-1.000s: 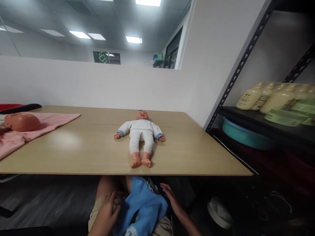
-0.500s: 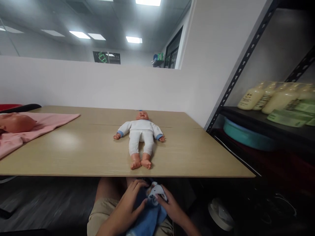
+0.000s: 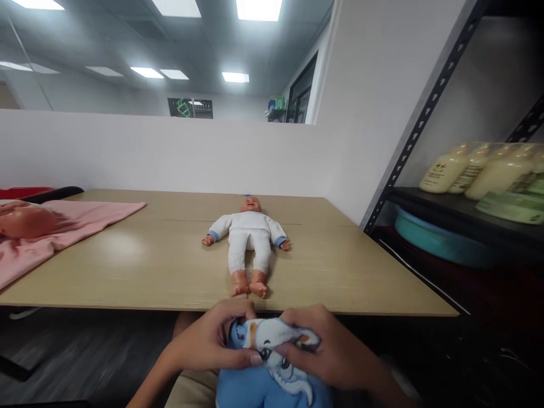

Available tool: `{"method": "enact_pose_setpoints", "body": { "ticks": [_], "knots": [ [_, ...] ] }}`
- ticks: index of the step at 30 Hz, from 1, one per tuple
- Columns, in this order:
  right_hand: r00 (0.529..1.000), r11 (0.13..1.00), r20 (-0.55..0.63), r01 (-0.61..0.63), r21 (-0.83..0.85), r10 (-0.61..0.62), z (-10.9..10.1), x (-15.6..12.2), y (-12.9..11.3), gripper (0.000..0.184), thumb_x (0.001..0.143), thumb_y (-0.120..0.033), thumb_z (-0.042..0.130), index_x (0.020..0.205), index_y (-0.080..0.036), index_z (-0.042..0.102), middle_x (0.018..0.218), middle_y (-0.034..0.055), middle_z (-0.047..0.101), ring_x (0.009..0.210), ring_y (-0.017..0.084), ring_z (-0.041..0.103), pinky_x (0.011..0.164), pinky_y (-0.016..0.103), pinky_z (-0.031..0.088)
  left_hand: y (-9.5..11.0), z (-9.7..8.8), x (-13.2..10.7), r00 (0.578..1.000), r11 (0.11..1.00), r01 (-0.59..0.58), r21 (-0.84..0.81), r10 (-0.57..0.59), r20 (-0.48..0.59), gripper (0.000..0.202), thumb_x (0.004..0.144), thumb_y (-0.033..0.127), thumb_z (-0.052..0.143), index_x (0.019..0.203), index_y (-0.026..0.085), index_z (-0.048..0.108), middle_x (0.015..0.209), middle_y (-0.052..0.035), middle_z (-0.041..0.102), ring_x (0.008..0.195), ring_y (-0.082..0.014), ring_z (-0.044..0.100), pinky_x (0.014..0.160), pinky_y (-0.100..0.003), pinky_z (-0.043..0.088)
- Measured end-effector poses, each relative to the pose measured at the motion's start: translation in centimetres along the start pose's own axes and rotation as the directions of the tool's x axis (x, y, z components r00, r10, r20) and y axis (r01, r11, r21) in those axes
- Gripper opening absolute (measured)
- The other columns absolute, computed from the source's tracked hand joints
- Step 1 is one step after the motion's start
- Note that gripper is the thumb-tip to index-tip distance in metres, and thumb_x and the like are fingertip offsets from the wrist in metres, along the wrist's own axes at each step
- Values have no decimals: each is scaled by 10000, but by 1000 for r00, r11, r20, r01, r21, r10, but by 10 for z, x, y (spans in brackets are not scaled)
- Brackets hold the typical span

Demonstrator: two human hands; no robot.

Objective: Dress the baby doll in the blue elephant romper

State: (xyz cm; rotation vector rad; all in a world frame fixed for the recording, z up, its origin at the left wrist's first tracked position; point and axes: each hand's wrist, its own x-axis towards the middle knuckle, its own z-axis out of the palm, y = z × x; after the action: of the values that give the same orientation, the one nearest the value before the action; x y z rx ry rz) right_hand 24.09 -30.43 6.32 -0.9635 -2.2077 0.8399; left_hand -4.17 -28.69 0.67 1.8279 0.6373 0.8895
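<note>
My left hand [image 3: 212, 340] and my right hand [image 3: 329, 345] both grip a soft blue cloth piece [image 3: 242, 388] with a white cartoon animal face on it. My thumbs press on its front and the fingers curl behind, partly hidden. It is held just in front of the table edge, above my lap. Whether it is a garment or a bib I cannot tell. Beyond my hands a baby doll [image 3: 250, 229] in a white top and trousers with blue cuffs lies face up on the table [image 3: 148, 272], its feet towards me.
At the left, a second doll [image 3: 29, 220] lies on a pink cloth [image 3: 97, 218]. A black shelf rack [image 3: 420, 198] on the right holds several cream bottles [image 3: 446, 170] and a green pack [image 3: 510, 207]. Below sits a teal basin [image 3: 437, 238]. A white wall closes off the back.
Both hands have risen from my lap towards the table edge, carrying the blue cloth piece. Its animal face now shows more fully. The doll on the table has not moved.
</note>
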Motion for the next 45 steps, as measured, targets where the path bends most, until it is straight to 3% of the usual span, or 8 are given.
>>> {"method": "enact_pose_setpoints", "body": {
  "ticks": [5,13,17,23,29,33,36,45],
  "knots": [
    [997,963,77,-51,264,31,-37,26,1,359,963,-543,845,922,-201,741,748,-31,637,666,133,534,627,247,457,39,-18,18,965,957,-260,-125,263,4,304,964,341,863,1031,222,591,1152,-69,639,1154,-255,597,1041,-376,506],
    [999,929,26,25,368,-38,-52,64,-19,369,959,-536,877,944,-186,762,770,-31,641,670,114,537,607,233,437,75,-41,48,992,993,-4,114,-10,123,423,929,442,917,1216,216,702,1071,-9,669,993,-200,628,869,-277,550],
    [999,911,18,25,412,-36,-52,78,-4,418,918,-567,909,1025,-199,742,821,-42,613,739,122,555,682,236,457,68,-49,57,994,990,-66,125,55,90,299,1033,468,804,1122,192,734,1044,-9,656,1011,-197,622,919,-280,550],
    [909,887,417,-201,415,10,-46,89,37,721,621,-552,1095,1168,-191,795,1060,24,776,1003,228,713,958,348,582,58,-66,65,998,961,-1,278,-17,60,341,1109,540,670,1228,224,721,1133,-31,723,1064,-222,649,956,-307,548],
    [985,870,169,-61,489,-26,-54,104,54,617,798,-579,1002,1261,-215,818,1330,105,800,1305,328,723,1182,468,559,42,-97,75,982,934,169,316,-186,24,570,913,646,877,1299,242,763,1247,-73,775,1239,-332,687,1045,-405,593],
    [935,858,353,-217,466,45,-40,128,60,886,713,-502,1071,1477,-233,710,1373,120,801,1268,334,770,1091,461,639,29,-103,97,994,980,88,180,-75,-79,498,984,639,810,1268,232,782,1252,-75,795,1207,-300,716,1048,-389,607],
    [899,850,438,-243,468,15,-28,144,58,702,807,-484,1013,1401,-216,752,1330,111,823,1229,315,795,1096,457,648,21,-107,108,971,975,166,146,-136,-197,548,985,695,773,1246,214,782,1198,-83,806,1130,-301,746,949,-387,645],
    [977,818,200,-175,548,75,-34,168,69,714,890,-612,935,1461,-232,737,1536,128,743,1442,345,688,1300,526,491,1,-135,114,978,977,205,55,-202,-56,549,972,661,810,1316,236,763,1341,-79,809,1257,-316,741,1036,-384,643]
  ]
}}
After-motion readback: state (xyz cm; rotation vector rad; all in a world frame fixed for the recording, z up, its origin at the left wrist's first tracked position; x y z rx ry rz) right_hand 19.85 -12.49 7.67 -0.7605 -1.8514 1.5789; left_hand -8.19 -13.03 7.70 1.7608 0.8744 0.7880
